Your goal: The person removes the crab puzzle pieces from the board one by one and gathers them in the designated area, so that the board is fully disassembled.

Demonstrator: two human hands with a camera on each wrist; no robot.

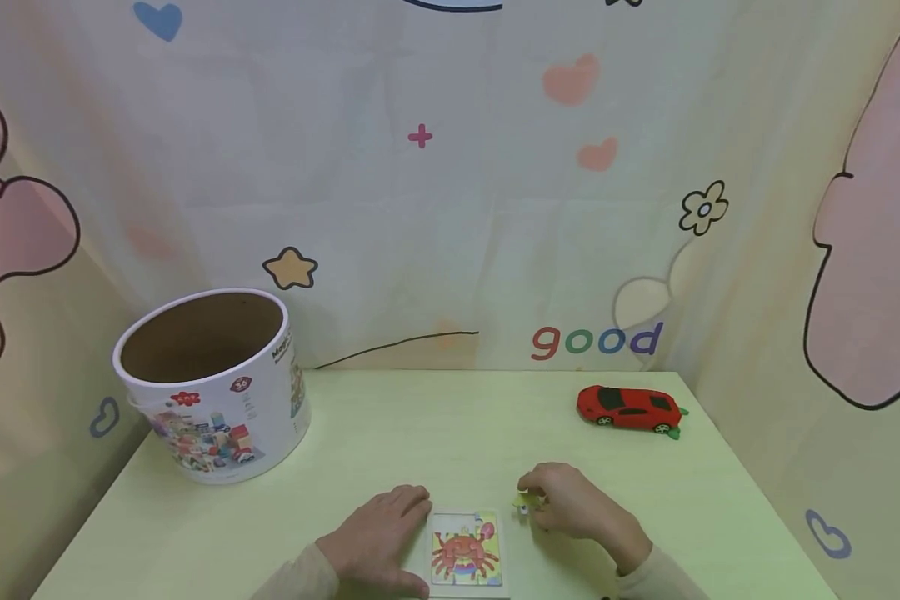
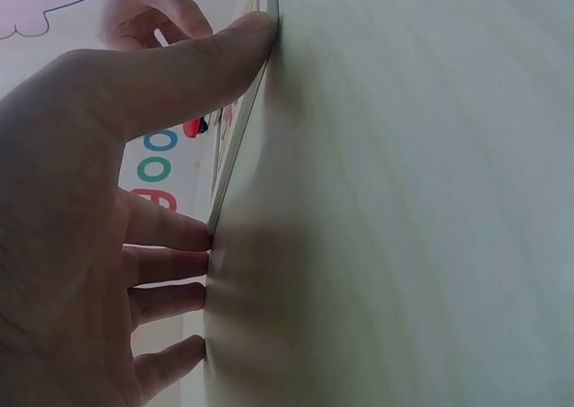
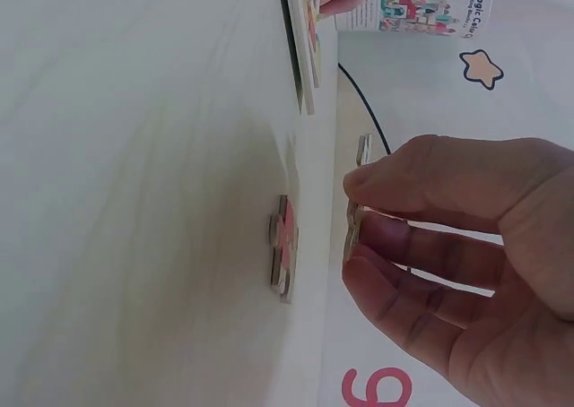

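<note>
A small framed jigsaw puzzle [image 1: 505, 554] with a red crab picture [image 1: 463, 557] lies at the table's front; pale bare backing shows at its upper left. My left hand [image 1: 378, 537] rests along the frame's left side, its thumb touching the edge in the left wrist view and its fingertips down on the table. Just right of the frame, my right hand [image 1: 570, 504] pinches a thin jigsaw piece [image 3: 352, 232] between thumb and fingers, raised off the table. Beneath it, a second jigsaw piece [image 3: 285, 246] with a pink-red patch lies on the tabletop.
A large white bucket [image 1: 270, 433] with printed toy blocks stands open-topped at the back left. Toward the back right sits a red toy car [image 1: 630, 408], with bits of green [image 1: 675, 432] at its rear. A patterned curtain [image 1: 420, 208] hangs behind the table [image 1: 390, 433].
</note>
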